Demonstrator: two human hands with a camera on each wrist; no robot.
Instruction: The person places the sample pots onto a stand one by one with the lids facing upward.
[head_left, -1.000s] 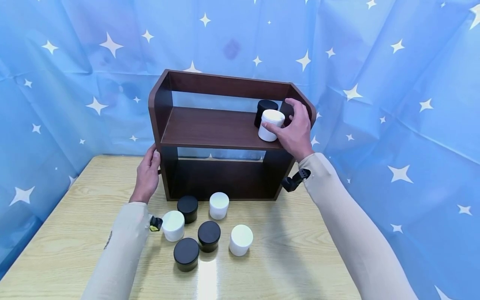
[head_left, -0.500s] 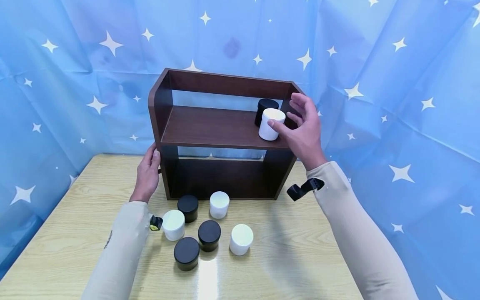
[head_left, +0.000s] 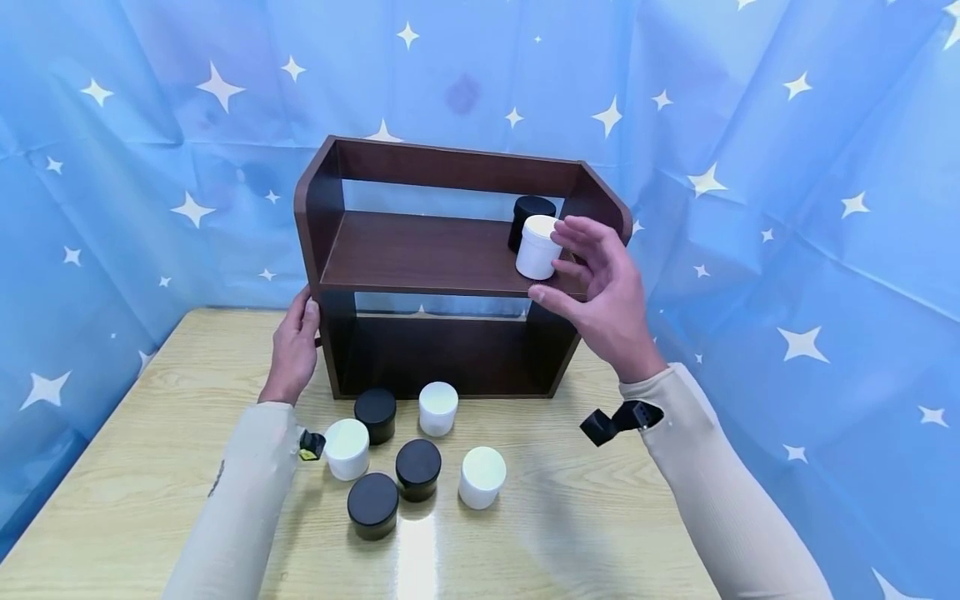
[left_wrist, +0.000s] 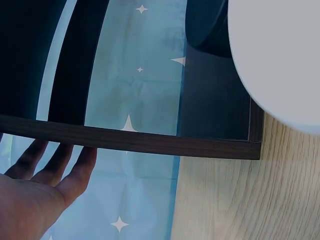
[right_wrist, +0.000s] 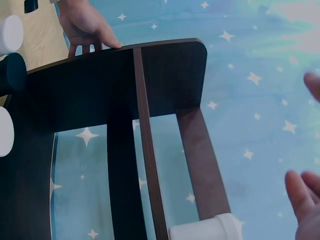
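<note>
While the outer face of the dark brown shelf [head_left: 457, 165] is touched near its left front edge by the left hand [head_left: 294, 346], the right hand [head_left: 611, 292] is held beside the upper board [head_left: 420, 250] at its right front corner. The right hand's grip is wide: the thumb is spread well away from the fingers, and in the right wrist view a gap is shown between the fingers and the white jar [head_left: 536, 250]. That jar is stood near the right front corner of the upper board, and its right side is partly covered by the fingertips in the head view. Just behind it, towards the board's right back corner, a black jar [head_left: 532, 208] is partly hidden. By the left hand the shelf's side is not wrapped; the fingers are laid against it, and how firmly they are pressed cannot be told. The shelf is set near the back edge of the tabletop [head_left: 600, 517]. Before its lower front edge, six more jars are grouped: a small black pot [head_left: 375, 415] and a short white pot [head_left: 438, 408] nearest the shelf, a pale tub [head_left: 347, 450] towards the tabletop's left edge, two dark tubs [head_left: 372, 505] in front, and a lone white tub [head_left: 482, 477] to their right. Whether the pale tub is touched by the small black pot cannot be told. Behind the tabletop's back edge, a blue curtain [head_left: 750, 250] with pale stars is hung.
</note>
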